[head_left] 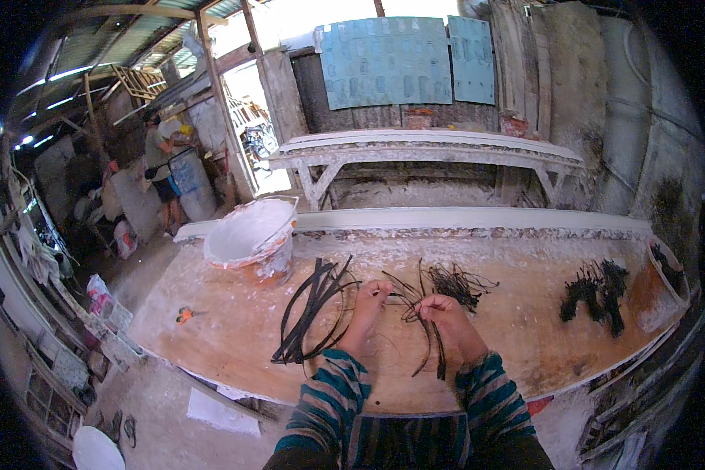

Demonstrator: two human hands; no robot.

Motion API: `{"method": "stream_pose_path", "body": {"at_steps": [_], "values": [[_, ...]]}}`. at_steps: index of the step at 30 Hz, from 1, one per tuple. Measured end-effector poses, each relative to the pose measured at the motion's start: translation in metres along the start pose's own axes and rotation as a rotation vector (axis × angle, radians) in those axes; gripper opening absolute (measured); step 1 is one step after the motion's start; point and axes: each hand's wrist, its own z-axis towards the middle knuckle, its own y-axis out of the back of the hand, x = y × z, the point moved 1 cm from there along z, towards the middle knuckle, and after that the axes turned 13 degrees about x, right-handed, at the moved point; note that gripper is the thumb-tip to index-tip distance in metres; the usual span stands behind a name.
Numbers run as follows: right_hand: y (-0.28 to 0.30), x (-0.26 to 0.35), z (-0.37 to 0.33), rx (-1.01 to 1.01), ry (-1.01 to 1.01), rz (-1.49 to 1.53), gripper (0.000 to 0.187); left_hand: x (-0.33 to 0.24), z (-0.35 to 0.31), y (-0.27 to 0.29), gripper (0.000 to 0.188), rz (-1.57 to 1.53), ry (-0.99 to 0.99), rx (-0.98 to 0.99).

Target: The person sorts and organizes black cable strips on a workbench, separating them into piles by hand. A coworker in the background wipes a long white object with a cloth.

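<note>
On the dusty brown wooden tabletop (517,345), long black strips (309,309) are laid right of the white-crusted orange bucket (272,265), apparently for reach. Farther right of it, slender black strands (439,352) are finger-pinched by the left hand (370,299) and right hand (446,316), seemingly for fine control.

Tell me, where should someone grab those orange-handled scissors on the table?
Probably by the orange handles, coming from above and the left: the scissors seem to lie flat on the table, handles toward its left end, with the thin blades pointing right.
</note>
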Motion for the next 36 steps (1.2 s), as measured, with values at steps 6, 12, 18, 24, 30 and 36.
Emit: {"method": "stream_pose_path", "body": {"at_steps": [6, 12, 18, 24, 30, 36], "values": [[0.022, -0.004, 0.008, -0.248, 0.011, -0.312, 0.007, 0.001, -0.002, -0.011, 0.007, -0.064, 0.014, 0.18], [0.042, -0.009, 0.002, -0.708, -0.02, -0.724, 0.01, -0.004, -0.016, -0.04, 0.007, -0.034, 0.08, 0.449], [0.055, -0.019, 0.004, -0.81, 0.018, -1.029, 0.008, -0.011, -0.045, -0.086, 0.014, 0.012, 0.036, 0.546], [0.055, -0.023, 0.007, -0.764, 0.036, -1.058, 0.012, -0.012, -0.041, -0.092, 0.027, 0.14, -0.006, 0.562], [0.049, -0.019, 0.009, -0.834, 0.033, -1.186, 0.008, -0.03, -0.042, -0.066, 0.022, -0.161, 0.152, 0.467], [0.039, -0.019, 0.009, -0.699, 0.127, -1.05, 0.009, -0.024, -0.013, -0.018, 0.016, -0.066, 0.096, 0.199]]}}
